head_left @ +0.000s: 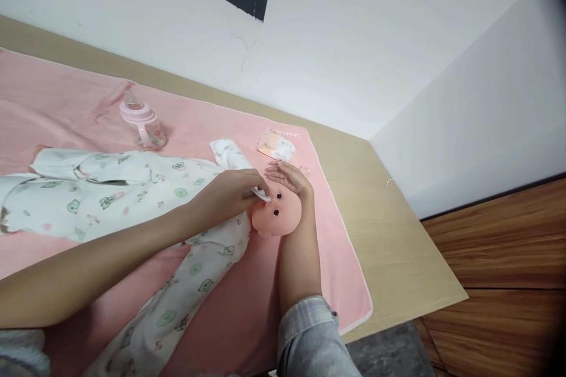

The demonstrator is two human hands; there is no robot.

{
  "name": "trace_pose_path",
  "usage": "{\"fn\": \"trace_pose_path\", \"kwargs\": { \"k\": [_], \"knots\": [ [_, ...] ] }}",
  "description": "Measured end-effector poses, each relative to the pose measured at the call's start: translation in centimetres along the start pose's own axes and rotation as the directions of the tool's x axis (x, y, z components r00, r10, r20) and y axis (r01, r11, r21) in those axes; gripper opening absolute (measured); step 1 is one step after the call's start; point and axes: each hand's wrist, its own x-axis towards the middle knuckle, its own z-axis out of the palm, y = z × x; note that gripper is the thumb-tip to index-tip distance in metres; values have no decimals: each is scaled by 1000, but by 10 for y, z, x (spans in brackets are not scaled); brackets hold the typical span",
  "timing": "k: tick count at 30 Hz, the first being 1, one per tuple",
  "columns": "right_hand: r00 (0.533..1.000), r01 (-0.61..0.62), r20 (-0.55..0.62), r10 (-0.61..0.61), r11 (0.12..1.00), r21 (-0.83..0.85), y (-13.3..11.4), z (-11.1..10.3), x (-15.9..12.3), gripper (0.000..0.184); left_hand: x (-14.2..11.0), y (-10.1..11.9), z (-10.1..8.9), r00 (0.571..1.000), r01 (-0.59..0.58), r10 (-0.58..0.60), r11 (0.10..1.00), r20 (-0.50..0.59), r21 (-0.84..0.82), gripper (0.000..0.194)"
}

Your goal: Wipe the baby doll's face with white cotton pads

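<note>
A baby doll lies on its back on a pink blanket (336, 247), dressed in a white patterned sleepsuit (110, 194). Its bare pink head (278, 212) points to the right. My left hand (230, 191) is closed in a pinch on a small white swab or wipe (260, 194), whose tip touches the doll's face near the eyes. My right hand (289, 179) lies over the top of the doll's head, fingers stretched out flat and together, steadying it.
A pink baby bottle with handles (141, 123) stands on the blanket behind the doll. A small opened white packet (275, 144) lies near the blanket's far right corner. The wooden table (398, 235) ends at right, against white walls; wood floor beyond.
</note>
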Motion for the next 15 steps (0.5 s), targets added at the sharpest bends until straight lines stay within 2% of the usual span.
{"fn": "trace_pose_path", "kwargs": {
  "k": [9,15],
  "knots": [
    [1000,9,25,-10,1000,13,6,-7,5,20,3,2,1,1000,17,-16,999,-27,28,18],
    [999,17,29,-18,999,29,8,-9,8,17,3,5,-13,996,89,-89,996,8,19,16]
  ]
}}
